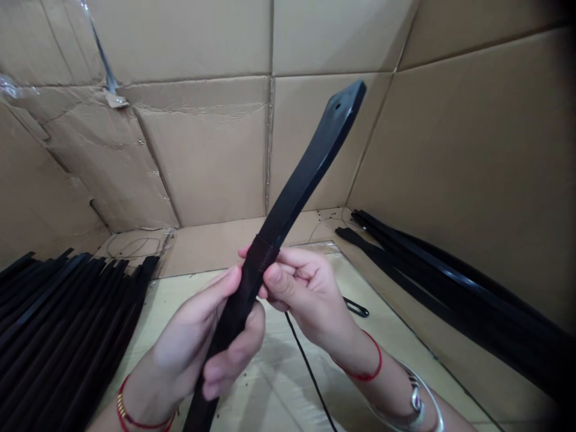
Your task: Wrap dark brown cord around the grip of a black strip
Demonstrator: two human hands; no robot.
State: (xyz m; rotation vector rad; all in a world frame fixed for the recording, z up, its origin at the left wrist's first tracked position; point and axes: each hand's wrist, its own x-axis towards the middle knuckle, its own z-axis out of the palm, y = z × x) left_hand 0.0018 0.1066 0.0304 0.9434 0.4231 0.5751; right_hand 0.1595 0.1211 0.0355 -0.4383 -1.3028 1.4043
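A long, flat, dark strip slants up and away in front of me, with a small hole near its squared far end. Partway along it sits a dark brown wrapped band. My left hand is closed round the strip below the band, thumb on top and fingers curled beneath. At the band's right edge, my right hand pinches with thumb and fingers; some of its fingertips are hidden behind the strip. A thin dark cord runs down from below my right hand; its upper end is hidden.
Many similar dark strips lie side by side at the left. More long dark strips rest along the right wall. A black loop-shaped handle lies on the pale work surface. Cardboard walls enclose the back and sides.
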